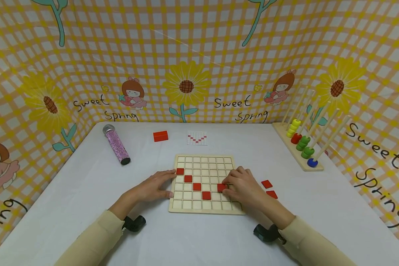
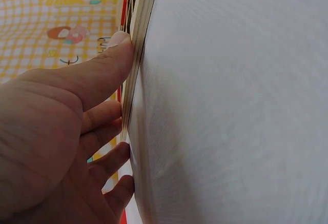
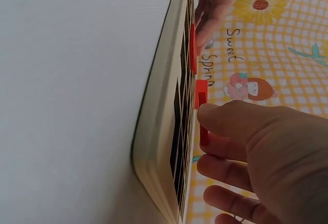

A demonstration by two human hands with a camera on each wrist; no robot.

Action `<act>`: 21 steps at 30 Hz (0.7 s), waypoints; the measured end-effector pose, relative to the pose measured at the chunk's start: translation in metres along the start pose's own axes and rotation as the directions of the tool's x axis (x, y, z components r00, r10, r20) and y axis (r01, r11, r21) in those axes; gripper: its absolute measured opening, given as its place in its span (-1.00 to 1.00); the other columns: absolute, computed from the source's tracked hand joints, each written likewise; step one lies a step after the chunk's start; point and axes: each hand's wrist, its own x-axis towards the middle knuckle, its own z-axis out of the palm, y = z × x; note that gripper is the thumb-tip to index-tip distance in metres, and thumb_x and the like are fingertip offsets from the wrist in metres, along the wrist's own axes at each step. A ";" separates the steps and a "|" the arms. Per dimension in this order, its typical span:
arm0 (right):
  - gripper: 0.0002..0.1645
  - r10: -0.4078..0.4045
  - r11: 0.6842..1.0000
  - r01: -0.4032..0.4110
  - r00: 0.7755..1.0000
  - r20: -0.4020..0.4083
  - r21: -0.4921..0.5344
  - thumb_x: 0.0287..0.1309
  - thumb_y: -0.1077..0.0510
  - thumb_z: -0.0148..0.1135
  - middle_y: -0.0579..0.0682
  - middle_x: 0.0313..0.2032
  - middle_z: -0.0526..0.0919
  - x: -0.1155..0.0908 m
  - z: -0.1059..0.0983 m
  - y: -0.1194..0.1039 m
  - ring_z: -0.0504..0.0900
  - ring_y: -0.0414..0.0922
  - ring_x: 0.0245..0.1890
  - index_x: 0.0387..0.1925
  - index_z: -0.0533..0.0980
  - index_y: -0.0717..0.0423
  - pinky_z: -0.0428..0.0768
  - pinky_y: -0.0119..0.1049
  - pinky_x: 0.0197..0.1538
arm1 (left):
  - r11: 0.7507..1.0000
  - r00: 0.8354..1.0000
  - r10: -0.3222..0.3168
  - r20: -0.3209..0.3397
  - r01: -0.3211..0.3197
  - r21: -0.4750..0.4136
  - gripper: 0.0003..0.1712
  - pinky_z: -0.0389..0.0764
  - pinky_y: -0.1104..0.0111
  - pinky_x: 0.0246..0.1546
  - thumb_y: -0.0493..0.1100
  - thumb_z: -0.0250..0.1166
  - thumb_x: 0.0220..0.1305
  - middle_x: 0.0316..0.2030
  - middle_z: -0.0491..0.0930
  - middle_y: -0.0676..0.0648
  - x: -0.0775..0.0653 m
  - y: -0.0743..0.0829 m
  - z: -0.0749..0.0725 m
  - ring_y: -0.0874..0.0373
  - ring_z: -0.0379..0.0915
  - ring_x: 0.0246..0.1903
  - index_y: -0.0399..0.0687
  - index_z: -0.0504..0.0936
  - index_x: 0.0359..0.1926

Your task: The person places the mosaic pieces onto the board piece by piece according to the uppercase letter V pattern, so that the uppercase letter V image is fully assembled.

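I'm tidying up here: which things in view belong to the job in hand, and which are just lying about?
Job in hand:
board
red tiles, one pinched by the right hand
card with red markings, probably the guide

Apparently lying about:
microphone
bead rack
red block, though its use is unclear

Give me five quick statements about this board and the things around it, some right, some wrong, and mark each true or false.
1. The left hand touches the left edge of the wooden board. True.
2. The right hand holds nothing. False: it pinches a red tile.
3. Two loose red tiles show to the right of the board. True.
4. The bead stand is left of the board. False: it stands to the right.
5. The small pattern card lies beyond the board's far edge. True.
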 end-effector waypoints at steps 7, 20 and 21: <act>-0.71 0.004 1.000 -0.004 0.999 0.033 0.001 -0.11 -0.02 0.46 -0.11 -0.30 0.62 0.006 0.002 -0.006 0.38 -0.13 -0.20 -0.32 0.68 0.01 0.33 -0.18 -0.11 | 1.000 1.000 -0.003 0.000 0.003 -0.007 -0.22 0.10 -0.10 0.36 -0.03 0.33 0.17 0.44 0.11 -0.13 0.001 -0.001 0.000 -0.14 -0.04 0.43 -0.14 0.27 0.36; -0.69 -0.036 0.999 0.036 0.999 0.006 -0.011 -0.16 -0.04 0.49 -0.10 -0.33 0.62 0.012 0.007 -0.010 0.37 -0.13 -0.23 -0.35 0.67 0.02 0.30 -0.23 -0.15 | 1.000 1.000 0.025 -0.008 -0.025 -0.016 -0.22 0.09 -0.12 0.36 0.02 0.31 0.18 0.43 0.12 -0.16 0.000 -0.001 0.001 -0.17 -0.04 0.42 -0.18 0.27 0.35; -0.69 -0.038 0.999 0.038 0.999 0.004 -0.005 -0.15 -0.03 0.49 -0.10 -0.33 0.62 0.012 0.008 -0.010 0.37 -0.13 -0.22 -0.35 0.67 0.02 0.30 -0.23 -0.15 | 1.000 1.000 0.021 -0.006 -0.021 -0.013 -0.22 0.09 -0.12 0.36 0.01 0.31 0.18 0.43 0.11 -0.16 0.000 -0.002 0.001 -0.16 -0.04 0.42 -0.17 0.27 0.35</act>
